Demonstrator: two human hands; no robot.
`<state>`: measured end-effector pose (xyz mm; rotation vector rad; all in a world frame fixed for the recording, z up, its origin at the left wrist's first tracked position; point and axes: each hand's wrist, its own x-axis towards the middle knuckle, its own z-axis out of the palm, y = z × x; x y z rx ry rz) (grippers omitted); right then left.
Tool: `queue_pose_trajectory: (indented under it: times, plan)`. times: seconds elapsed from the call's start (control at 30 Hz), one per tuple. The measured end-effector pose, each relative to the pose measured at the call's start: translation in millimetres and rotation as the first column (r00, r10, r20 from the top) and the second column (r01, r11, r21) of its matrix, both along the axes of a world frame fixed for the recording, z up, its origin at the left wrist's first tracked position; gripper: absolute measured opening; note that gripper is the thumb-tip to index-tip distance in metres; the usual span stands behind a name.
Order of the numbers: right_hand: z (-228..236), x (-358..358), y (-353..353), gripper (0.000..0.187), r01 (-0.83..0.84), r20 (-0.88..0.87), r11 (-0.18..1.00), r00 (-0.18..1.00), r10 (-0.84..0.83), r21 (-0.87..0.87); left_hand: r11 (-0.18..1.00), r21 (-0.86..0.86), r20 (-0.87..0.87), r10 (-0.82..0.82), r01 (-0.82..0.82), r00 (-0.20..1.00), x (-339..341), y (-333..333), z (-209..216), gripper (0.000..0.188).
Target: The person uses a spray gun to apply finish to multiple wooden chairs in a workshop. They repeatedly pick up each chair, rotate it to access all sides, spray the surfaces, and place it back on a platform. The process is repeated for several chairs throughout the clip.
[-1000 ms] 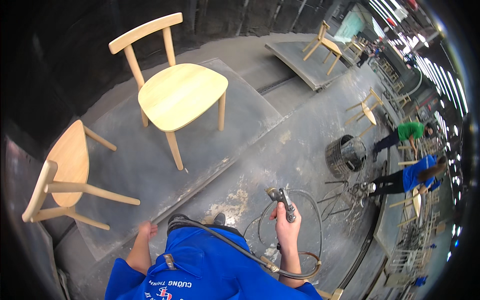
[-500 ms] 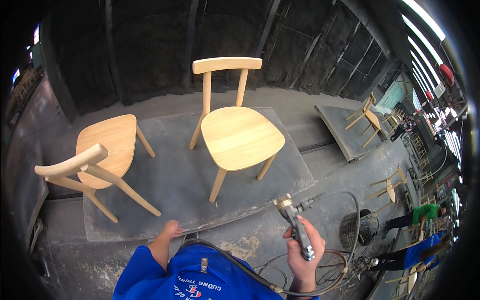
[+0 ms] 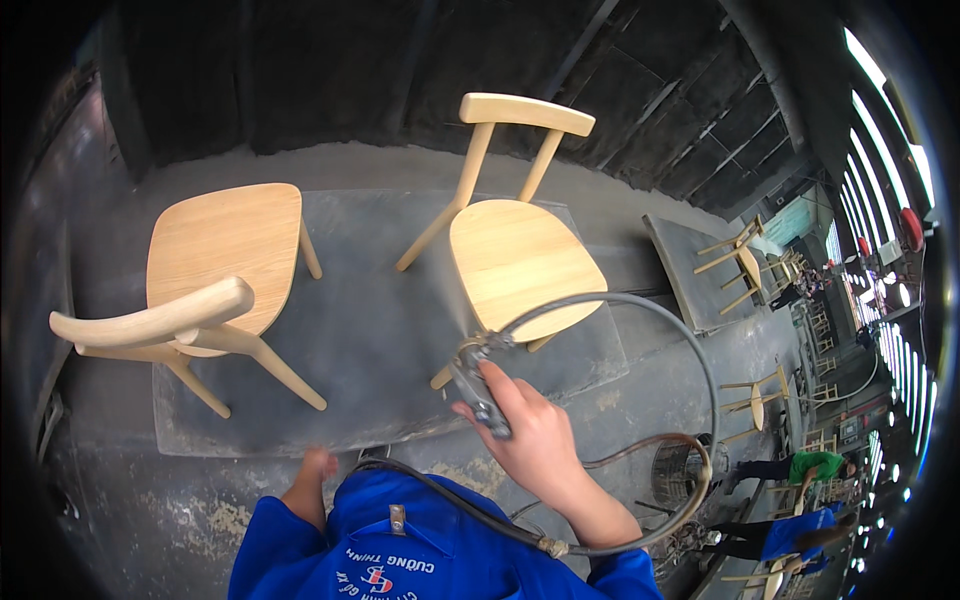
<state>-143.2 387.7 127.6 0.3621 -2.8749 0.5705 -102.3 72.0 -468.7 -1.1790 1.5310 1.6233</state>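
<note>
My right hand (image 3: 528, 430) is closed around a metal spray gun (image 3: 480, 385), its nozzle pointing away from me at the pale wooden chair (image 3: 525, 255). A faint whitish mist shows beside that chair's seat, just past the nozzle. From the gun a grey hose (image 3: 690, 335) loops to the right and back across my waist. My left hand (image 3: 318, 462) hangs low by the near edge of the grey platform (image 3: 370, 350); its fingers are too blurred to read. A second wooden chair (image 3: 225, 255) stands at the left of the platform, its backrest toward me.
A dark wall (image 3: 330, 80) runs behind the platform. To the right, another platform (image 3: 690, 270) bears a chair. A dark round bucket (image 3: 680, 470) stands on the floor at the right, and beyond it are people, one in a green shirt (image 3: 818, 465), among more chairs.
My right hand has moved forward and left with the spray gun, close to the near side of the right chair. Mist now shows there. The whole view has shifted a little.
</note>
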Motion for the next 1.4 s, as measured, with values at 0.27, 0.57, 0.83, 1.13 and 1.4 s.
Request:
queue_pose_trajectory:
  times: [0.27, 0.57, 0.83, 1.13, 1.4]
  plan:
    - [-26, -34, -33, 0.048, 0.025, 0.235, 0.972, 0.971, 0.031, -0.232, 0.987, 0.004, -0.028, -0.16, 0.16, 0.987, 20, -54, -30, 0.024]
    - [88, -3, 36, 0.05, 0.014, 0.03, 0.579, 0.999, 0.018, -0.815, 0.969, -0.089, 0.062, -0.227, 0.232, 0.972, -56, -32, -6, 0.029]
    - [111, 0, 92, 0.046, 0.11, -0.189, 0.644, 0.907, -0.377, -0.757, 0.963, 0.202, -0.012, -0.178, 0.177, 0.984, -141, 45, 21, 0.044]
    - [73, 19, 128, 0.033, 0.342, -0.071, 0.561, 0.806, -0.588, -0.754, 0.9, 0.436, -0.075, 0.06, -0.021, 0.995, -235, 81, 83, 0.054]
    - [50, 39, 145, 0.033, 0.381, 0.019, 0.387, 0.733, -0.68, -0.84, 0.617, 0.7, -0.344, -0.149, 0.359, 0.927, -283, 202, 229, 0.076]
